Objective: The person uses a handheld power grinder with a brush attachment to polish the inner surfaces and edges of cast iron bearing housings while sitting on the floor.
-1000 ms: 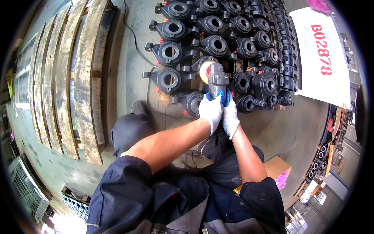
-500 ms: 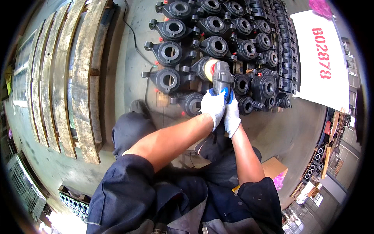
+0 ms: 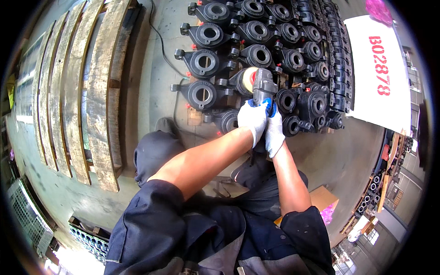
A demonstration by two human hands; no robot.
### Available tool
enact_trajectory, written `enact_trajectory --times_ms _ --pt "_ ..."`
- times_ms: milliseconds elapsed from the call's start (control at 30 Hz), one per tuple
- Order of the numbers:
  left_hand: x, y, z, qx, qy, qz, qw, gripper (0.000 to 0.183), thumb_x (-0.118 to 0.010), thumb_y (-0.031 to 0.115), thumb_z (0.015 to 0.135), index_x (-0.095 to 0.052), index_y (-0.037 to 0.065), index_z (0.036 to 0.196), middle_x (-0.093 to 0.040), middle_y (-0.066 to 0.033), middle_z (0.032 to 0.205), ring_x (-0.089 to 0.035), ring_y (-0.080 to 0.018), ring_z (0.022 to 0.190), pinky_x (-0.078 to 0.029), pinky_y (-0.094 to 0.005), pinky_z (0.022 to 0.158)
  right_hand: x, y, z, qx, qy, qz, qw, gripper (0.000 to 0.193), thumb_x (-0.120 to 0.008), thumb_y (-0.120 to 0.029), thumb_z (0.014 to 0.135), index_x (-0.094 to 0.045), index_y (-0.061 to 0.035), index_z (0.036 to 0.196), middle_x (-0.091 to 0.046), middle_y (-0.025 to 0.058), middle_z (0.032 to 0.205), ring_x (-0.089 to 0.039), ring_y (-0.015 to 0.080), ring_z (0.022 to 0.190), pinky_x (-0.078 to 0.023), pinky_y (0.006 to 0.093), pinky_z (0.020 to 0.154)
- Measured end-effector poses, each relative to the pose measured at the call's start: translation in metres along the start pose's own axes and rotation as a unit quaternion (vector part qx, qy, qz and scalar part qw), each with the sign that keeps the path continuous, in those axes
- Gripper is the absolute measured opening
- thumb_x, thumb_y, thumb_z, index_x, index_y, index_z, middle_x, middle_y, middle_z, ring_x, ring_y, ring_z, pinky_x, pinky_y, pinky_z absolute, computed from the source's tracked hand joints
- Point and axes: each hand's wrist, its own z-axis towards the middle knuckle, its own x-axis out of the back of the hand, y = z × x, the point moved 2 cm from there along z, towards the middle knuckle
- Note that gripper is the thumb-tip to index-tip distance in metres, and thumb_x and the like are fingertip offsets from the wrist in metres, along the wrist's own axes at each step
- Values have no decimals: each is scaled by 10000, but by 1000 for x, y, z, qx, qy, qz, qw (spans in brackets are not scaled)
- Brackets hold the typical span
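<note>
- The left hand (image 3: pixel 253 121), gloved in white and blue, is clamped around the body of a dark power tool (image 3: pixel 264 85)
- The right hand (image 3: pixel 275 133), gloved likewise, is closed on the same tool, close beside the left one
- The power tool is in front of the person, over the near part of the rows, with a round pale-yellow disc (image 3: pixel 248 79) at its head, red at the centre
- The disc is at a black casting (image 3: pixel 237 83), covering part of it; whether the two touch cannot be told
- More ring-shaped castings (image 3: pixel 207 63) lie in rows around the tool, each with a round hole, with small red pieces (image 3: pixel 194 46) between them
- Farther right, dark parts (image 3: pixel 339 55) are packed tightly in a line
- A white panel (image 3: pixel 376 68) with red markings is beyond that line, a pink bundle (image 3: pixel 379 12) at its top
- A wooden pallet (image 3: pixel 109 91) lies at the left, a black cable (image 3: pixel 159 36) on the floor (image 3: pixel 153 89) between it and the rows
- An open cardboard box (image 3: pixel 323 199) is beside the person's right arm (image 3: pixel 291 181)
</note>
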Motion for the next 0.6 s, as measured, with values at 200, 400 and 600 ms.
enact_trajectory --times_ms 200,400,600 --pt "6 3 -24 31 2 41 999 479 -732 398 901 -674 21 1191 -732 -207 1093 -705 -326 996 -528 -402 900 14 11 -11 22 -13 -75 997 541 -453 -558 1041 -589 -102 1300 -662 130 1110 -650 272 999 -535 409 924" --pt "3 -7 -30 32 -13 92 995 505 -735 408 891 -672 21 1210 -735 -200 1093 -711 -316 1012 -530 -392 904 18 12 -25 -53 -29 64 996 591 -440 -592 1034 -583 -86 1304 -657 137 1120 -650 278 1015 -537 413 933" --pt "-2 -4 -7 15 -36 -14 999 399 -720 322 965 -664 14 1213 -724 -109 1062 -638 -186 911 -519 -354 827 25 8 2 105 -5 -115 988 336 -534 -199 1051 -511 -154 1383 -610 88 1195 -628 222 1047 -563 382 874"
